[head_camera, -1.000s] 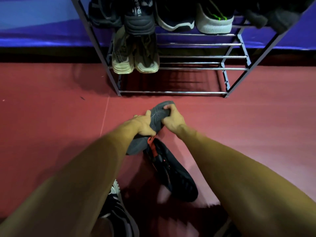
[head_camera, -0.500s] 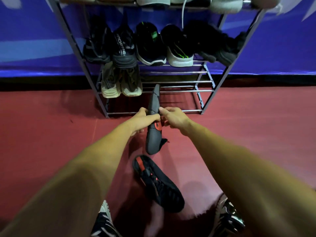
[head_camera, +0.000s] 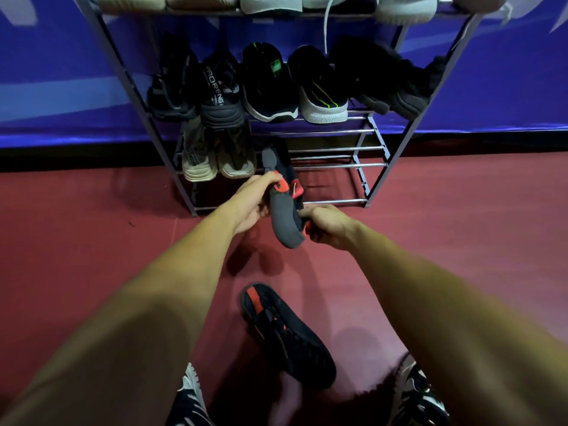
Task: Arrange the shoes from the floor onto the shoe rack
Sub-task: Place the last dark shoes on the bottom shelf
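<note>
Both hands gripped 1 black-and-red shoe point(head_camera: 284, 207) in front of the shoe rack point(head_camera: 381, 142): left hand point(head_camera: 255, 201) closed around its middle, right hand point(head_camera: 325, 226) pinching the heel. Its mate point(head_camera: 289, 336) lay on the red floor point(head_camera: 92, 241) below.

Dark red floor point(head_camera: 92, 247) all around me, pretty dim lighting. At 12 o'clock there's a blue-purple wall banner point(head_camera: 61, 96) with a black baseboard strip point(head_camera: 76, 159) where it meets the floor.
</note>
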